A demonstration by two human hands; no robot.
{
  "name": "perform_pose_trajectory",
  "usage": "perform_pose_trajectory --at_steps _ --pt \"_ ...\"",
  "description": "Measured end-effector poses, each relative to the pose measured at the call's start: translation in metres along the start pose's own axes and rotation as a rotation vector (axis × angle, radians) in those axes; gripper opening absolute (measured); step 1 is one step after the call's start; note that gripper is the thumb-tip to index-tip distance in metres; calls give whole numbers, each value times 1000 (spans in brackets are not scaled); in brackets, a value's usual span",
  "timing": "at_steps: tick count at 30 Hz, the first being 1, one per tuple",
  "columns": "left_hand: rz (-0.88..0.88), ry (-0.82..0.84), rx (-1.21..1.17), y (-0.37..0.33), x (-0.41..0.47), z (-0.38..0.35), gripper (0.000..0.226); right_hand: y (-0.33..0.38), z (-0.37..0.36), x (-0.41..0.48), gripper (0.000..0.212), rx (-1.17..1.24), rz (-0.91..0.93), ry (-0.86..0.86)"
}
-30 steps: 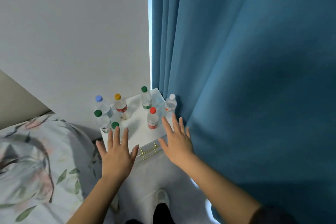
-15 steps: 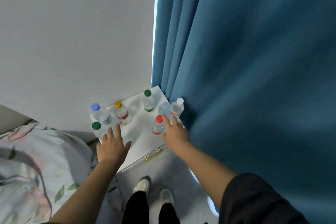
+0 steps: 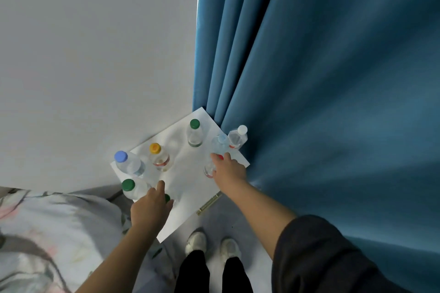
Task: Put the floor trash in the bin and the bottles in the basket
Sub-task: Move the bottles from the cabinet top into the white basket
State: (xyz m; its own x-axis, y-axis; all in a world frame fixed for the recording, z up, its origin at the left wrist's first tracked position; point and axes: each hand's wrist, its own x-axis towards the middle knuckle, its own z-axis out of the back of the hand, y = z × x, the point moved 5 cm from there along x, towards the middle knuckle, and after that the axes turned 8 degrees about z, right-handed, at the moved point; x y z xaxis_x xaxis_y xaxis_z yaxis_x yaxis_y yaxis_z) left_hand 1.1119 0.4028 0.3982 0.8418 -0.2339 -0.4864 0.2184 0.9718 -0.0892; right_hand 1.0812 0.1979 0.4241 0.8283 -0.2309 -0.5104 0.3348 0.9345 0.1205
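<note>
Blue curtain (image 3: 333,78) fills the whole right side, w/ plain white wall (image 3: 95,43) upper left and floral bedding (image 3: 47,233) bottom left. White cabinet top (image 3: 188,181) sits in the corner btwn wall & curtain, just beside the bedding. Person stands in front of it: dark sleeve (image 3: 321,257) on the right arm, black trousers (image 3: 214,273), pale shoes (image 3: 196,240) on the grey floor. All bottles stand upright on the cabinet top. The right hand (image 3: 228,170) is on the red-cap bottle (image 3: 209,171) near the right edge, fingers curled round its neck, red cap peeking out btwn them. The left hand (image 3: 151,207) is over the front-left corner, fingers bent down over the small green-cap bottle (image 3: 167,197); can't tell if it actually grips. Just left of that hand is the front green-cap bottle (image 3: 129,185). Behind it are the blue-cap bottle (image 3: 126,162), orange-cap bottle (image 3: 158,157) & rear green-cap bottle (image 3: 194,133). Against the curtain, the white-cap bottle (image 3: 238,137) stands beside the pale-blue-cap bottle (image 3: 220,144), both just past the right fingertips. Gold handle (image 3: 209,203) shows below the front edge.
</note>
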Motion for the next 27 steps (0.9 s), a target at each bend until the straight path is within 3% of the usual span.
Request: perform_pose_trajectory --at_steps 6,13,20,27 --pt "-46 56 23 2 11 -9 37 2 -11 14 42 21 -25 18" --pt "-103 9 -22 5 20 -8 34 -2 -28 29 37 59 -67 25" --pt "-149 -45 -116 -4 18 12 29 -14 -14 -2 23 233 -88 -119" --pt "-238 -119 -291 -35 -10 60 22 -44 20 -84 28 385 -195 -294"
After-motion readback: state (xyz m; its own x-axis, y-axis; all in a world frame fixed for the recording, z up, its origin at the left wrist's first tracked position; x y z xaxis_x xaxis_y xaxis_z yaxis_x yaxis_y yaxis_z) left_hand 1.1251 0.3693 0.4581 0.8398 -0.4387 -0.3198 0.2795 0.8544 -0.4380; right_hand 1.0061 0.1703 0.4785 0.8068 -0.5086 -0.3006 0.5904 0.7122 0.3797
